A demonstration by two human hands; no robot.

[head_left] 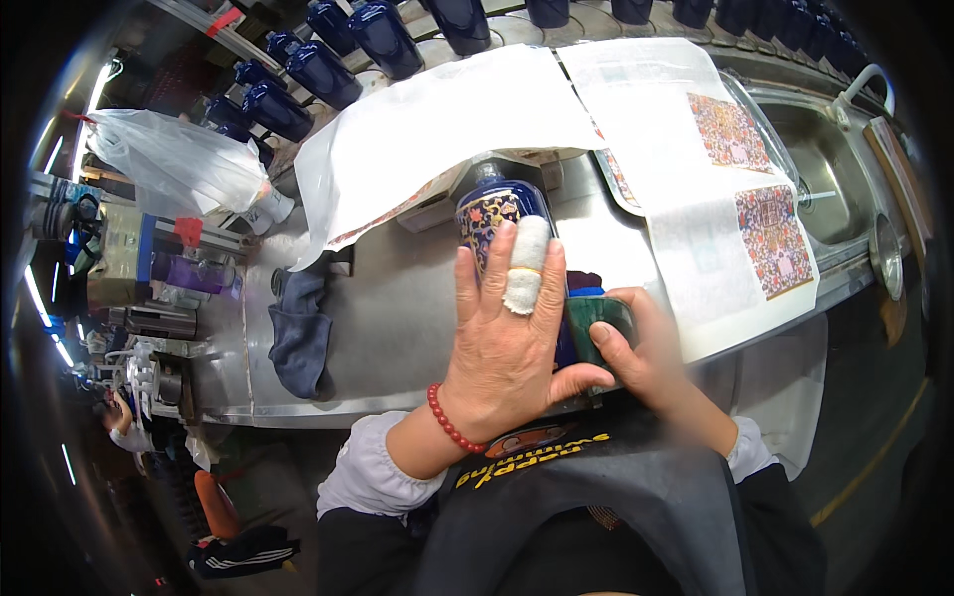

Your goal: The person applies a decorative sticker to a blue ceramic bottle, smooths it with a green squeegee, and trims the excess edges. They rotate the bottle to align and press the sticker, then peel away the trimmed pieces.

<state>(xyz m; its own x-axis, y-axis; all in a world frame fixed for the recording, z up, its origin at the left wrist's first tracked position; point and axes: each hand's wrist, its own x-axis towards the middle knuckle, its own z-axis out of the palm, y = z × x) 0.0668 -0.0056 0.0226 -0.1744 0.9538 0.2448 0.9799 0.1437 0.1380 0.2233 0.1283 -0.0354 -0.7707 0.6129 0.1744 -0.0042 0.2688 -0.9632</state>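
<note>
A dark blue glass bottle (503,195) with a gold, red and floral decal lies on the steel table before me, neck pointing away. My left hand (512,338) rests flat over the bottle's side, fingers stretched out; a whitish cloth wrap covers its middle finger, and a red bead bracelet circles the wrist. My right hand (646,348) grips a green scraper-like piece (599,316) between thumb and fingers, right beside the bottle. Something bright blue and dark shows at its upper edge. The lower part of the bottle is hidden under my left hand.
Decal sheets (686,149) with floral panels and white backing paper (427,129) lie across the table's far and right sides. A crumpled grey-blue cloth (298,333) sits at left. Rows of blue bottles (386,40) stand behind. A steel sink (820,169) is at right.
</note>
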